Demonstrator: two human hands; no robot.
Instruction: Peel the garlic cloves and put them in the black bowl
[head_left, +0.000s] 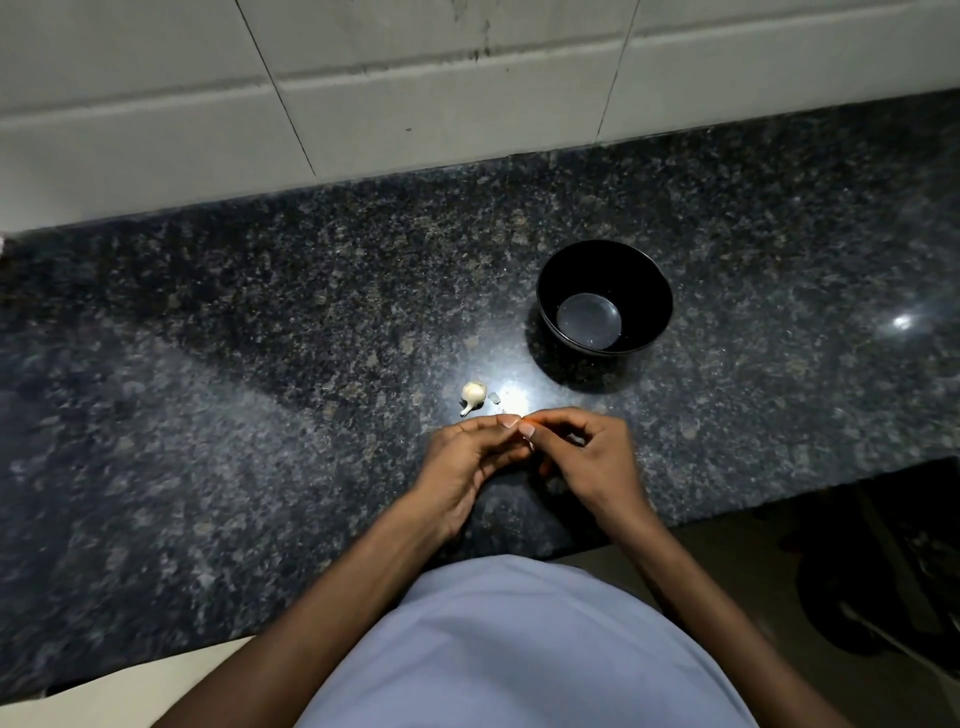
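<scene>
The dark speckled desk (260, 364) is carrying everything. The black bowl (604, 260) is sitting past the fingers and a bit to the right, and it is looking bare inside. The left hand (462, 457) and the right hand (597, 457) are meeting over the desk. Their fingers (498, 423) are curling together and pinching something tiny between the tips. It is probably a garlic clove, but the fingers are hiding most of it. A garlic piece (472, 393) with a little stem is lying on the desk just past the left fingers, and small bits of skin (493, 399) are lying beside it.

I think the peeling step is going on now. Next the fingers are needing to pull the thin skin off, then carry the clean clove over to the bowl.
</scene>
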